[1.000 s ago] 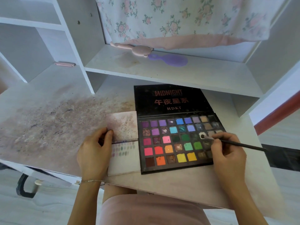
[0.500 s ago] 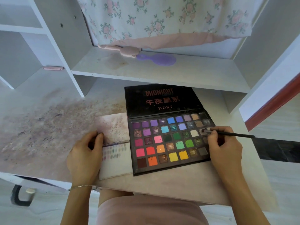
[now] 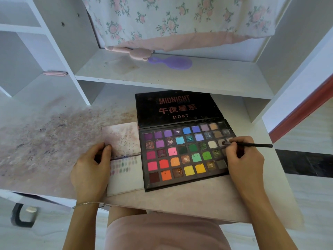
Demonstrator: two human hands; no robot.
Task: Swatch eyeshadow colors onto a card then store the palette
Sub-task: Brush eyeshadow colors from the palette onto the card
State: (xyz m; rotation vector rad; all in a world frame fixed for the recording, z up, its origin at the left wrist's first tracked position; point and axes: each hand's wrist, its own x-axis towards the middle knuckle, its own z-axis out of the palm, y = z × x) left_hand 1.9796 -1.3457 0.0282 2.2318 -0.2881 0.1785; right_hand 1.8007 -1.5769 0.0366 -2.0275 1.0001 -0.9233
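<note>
The card (image 3: 126,170) lies just left of the palette (image 3: 187,156) on the desk (image 3: 45,141).

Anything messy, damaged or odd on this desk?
Yes: the desk left of the card is stained with dark powder specks, and several palette pans look cracked and dug out.
</note>
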